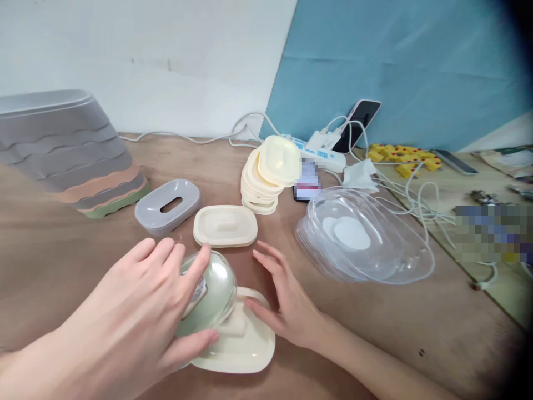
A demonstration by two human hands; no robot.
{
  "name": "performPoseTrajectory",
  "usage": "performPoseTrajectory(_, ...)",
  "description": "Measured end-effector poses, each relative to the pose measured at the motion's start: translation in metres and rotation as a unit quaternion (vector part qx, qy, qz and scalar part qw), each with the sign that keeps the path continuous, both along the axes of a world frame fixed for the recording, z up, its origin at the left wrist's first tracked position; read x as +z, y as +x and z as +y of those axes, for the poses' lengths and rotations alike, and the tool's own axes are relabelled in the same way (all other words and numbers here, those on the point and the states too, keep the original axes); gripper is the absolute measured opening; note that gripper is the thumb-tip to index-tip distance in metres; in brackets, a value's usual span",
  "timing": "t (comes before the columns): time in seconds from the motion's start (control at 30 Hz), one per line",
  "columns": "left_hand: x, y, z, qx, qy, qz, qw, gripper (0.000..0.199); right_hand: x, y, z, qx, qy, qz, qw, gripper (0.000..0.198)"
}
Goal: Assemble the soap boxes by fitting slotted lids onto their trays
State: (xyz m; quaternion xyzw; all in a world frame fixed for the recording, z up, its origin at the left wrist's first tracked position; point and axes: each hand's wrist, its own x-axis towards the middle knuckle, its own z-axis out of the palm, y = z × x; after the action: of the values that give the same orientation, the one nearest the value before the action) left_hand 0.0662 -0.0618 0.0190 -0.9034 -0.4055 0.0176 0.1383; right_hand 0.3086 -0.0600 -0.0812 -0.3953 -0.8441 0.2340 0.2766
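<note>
My left hand [137, 311] grips a clear plastic dome cover [212, 291] with a greenish tint, pressing it down over a cream tray [245, 347] on the wooden table. My right hand [287, 303] rests beside it with fingers spread, its thumb touching the cream tray's right side. Just beyond lie another cream tray [225, 225] and a grey lid with a slot [167, 205].
A leaning stack of cream trays [268, 172] and a pile of clear covers [366, 241] sit to the right. Stacked grey, pink and green tubs [70, 153] stand at the left. A power strip [322, 153], cables, a phone [358, 125] and yellow blocks [402, 155] lie behind.
</note>
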Motion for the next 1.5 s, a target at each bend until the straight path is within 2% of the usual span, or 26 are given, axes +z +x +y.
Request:
performPoseTrajectory(0.17,-0.006,0.004,-0.014,0.039,-0.014,0.065,0.997,0.079,0.001,0.0,0.0,0.002,0.001,-0.002,1.0,0.068)
performPoseTrajectory(0.3,-0.008,0.009,-0.013,0.057,-0.024,0.084,0.995,0.082,0.002,-0.001,0.0,0.002,-0.001,-0.001,1.0,0.068)
performPoseTrajectory(0.47,-0.009,0.012,-0.004,0.06,-0.033,0.056,0.996,0.083,0.001,-0.001,0.0,0.001,-0.005,-0.004,1.0,0.069)
performPoseTrajectory(0.77,-0.018,0.024,0.004,0.069,-0.107,-0.046,0.991,0.06,0.0,-0.001,0.0,0.007,-0.006,0.001,1.0,0.067)
performPoseTrajectory(1.0,-0.026,0.03,0.005,0.06,-0.081,-0.061,0.993,0.06,-0.01,-0.002,-0.002,-0.057,-0.037,0.095,0.993,0.088)
performPoseTrajectory(1.23,-0.033,0.034,0.008,0.046,-0.064,-0.087,0.993,0.06,-0.006,-0.001,0.001,-0.061,0.004,0.055,0.997,0.083)
performPoseTrajectory(1.5,-0.043,0.03,0.025,-0.027,-0.098,-0.144,0.984,0.066,-0.003,-0.001,0.0,-0.074,0.018,0.043,0.996,0.074)
